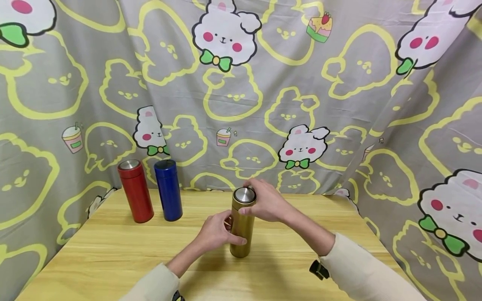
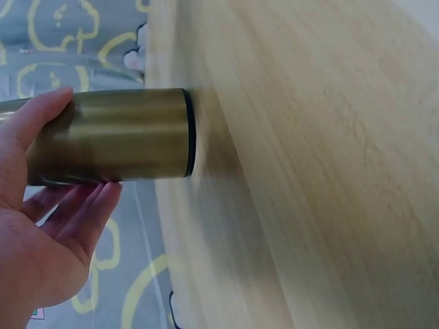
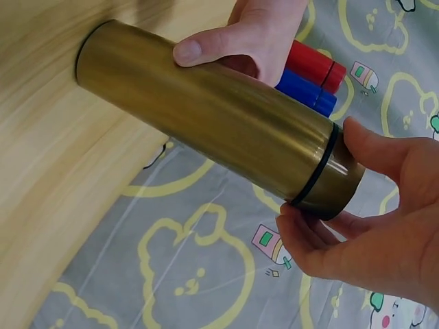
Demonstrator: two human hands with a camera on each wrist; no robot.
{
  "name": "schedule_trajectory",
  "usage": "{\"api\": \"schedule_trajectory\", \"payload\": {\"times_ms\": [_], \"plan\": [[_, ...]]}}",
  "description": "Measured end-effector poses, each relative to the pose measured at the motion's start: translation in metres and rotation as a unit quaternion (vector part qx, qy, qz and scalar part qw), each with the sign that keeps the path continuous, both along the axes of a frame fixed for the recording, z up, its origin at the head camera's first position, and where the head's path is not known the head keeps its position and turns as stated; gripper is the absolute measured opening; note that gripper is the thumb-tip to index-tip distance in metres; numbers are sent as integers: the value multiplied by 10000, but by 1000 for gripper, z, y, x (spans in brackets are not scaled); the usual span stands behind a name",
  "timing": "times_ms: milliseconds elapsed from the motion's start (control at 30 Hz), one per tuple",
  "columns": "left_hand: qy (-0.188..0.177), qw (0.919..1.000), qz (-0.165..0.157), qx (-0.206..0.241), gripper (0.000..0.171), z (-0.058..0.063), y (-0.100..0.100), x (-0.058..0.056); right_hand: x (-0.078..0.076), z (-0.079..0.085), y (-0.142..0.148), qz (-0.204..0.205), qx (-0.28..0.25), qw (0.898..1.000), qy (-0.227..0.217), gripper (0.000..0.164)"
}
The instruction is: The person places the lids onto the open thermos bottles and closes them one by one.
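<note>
A gold thermos flask (image 1: pixel 242 230) with a steel-topped lid (image 1: pixel 244 194) is upright over the middle of the table. My left hand (image 1: pixel 216 232) grips its body from the left, thumb across the front and fingers behind, as the left wrist view also shows around the gold flask (image 2: pixel 123 133). Up at the lid, my right hand (image 1: pixel 265 200) holds on from the right. In the right wrist view the right hand (image 3: pixel 384 205) has its thumb and fingers on either side of the lid, by the dark ring (image 3: pixel 317 164) below it.
A red flask (image 1: pixel 136 192) and a blue flask (image 1: pixel 168 190) stand side by side at the back left of the wooden table (image 1: pixel 301 238). Behind and beside the table hangs a grey curtain (image 1: pixel 241 100) with cartoon rabbits.
</note>
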State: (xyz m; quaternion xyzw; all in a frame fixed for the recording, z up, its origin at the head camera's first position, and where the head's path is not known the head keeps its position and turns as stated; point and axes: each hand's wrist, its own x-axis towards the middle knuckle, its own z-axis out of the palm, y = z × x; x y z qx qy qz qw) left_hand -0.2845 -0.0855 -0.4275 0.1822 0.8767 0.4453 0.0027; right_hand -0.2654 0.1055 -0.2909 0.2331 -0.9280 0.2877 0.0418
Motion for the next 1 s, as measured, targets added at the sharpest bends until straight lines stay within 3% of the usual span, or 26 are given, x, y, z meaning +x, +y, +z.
{"api": "schedule_trajectory", "payload": {"times_ms": [267,467,633,800,1000], "plan": [[84,9999,-25,-67,61,3,3,3,1,-4,5,46,-197,9996,-216,62],[207,9998,28,42,59,4,-3,4,3,-13,11,-52,-260,9975,-654,64],[334,9979,531,-170,57,7,-24,-1,2,-23,20,-436,-327,9954,-784,61],[422,9910,1222,-355,56,10,-55,-2,-4,-39,30,-610,-391,9971,-231,44],[519,9820,1656,-741,58,13,-98,1,-9,-59,40,-686,-467,9966,5,34]]}}
